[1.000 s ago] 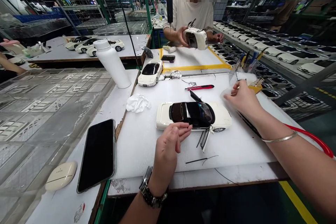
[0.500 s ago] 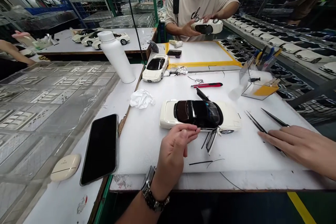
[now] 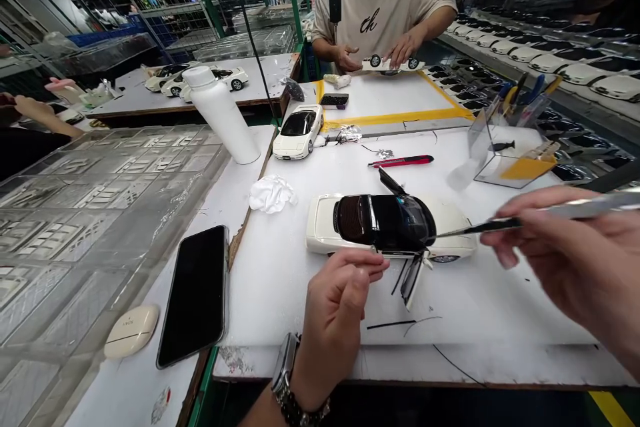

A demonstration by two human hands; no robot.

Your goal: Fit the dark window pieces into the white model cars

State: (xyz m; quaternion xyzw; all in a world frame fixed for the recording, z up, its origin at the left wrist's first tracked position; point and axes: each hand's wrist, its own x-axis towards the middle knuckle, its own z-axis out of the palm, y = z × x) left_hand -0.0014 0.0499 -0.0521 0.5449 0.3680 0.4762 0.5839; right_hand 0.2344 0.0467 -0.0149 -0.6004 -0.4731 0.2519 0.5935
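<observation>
A white model car (image 3: 390, 223) with a black roof lies across the white foam mat, both doors swung out. My left hand (image 3: 337, 303) is at its near side, fingertips drawn together by the sill beside the open near door (image 3: 413, 280). Anything pinched in those fingers is too small to make out. My right hand (image 3: 565, 247) grips a pair of tweezers (image 3: 505, 223), whose tip reaches over the front of the car near the windshield. Thin black strips (image 3: 391, 325) lie in front of the car.
A red craft knife (image 3: 401, 161), crumpled tissue (image 3: 273, 194) and a second white model car (image 3: 299, 132) lie beyond. At right stands a clear tool holder (image 3: 515, 153). A phone (image 3: 194, 293) and a white bottle (image 3: 223, 117) are at left. Opposite, a co-worker (image 3: 385, 20) handles another car.
My right hand has lifted tweezers off the mat and brought them left to the car. My left hand stays at the sill. The co-worker has lowered and turned the other car.
</observation>
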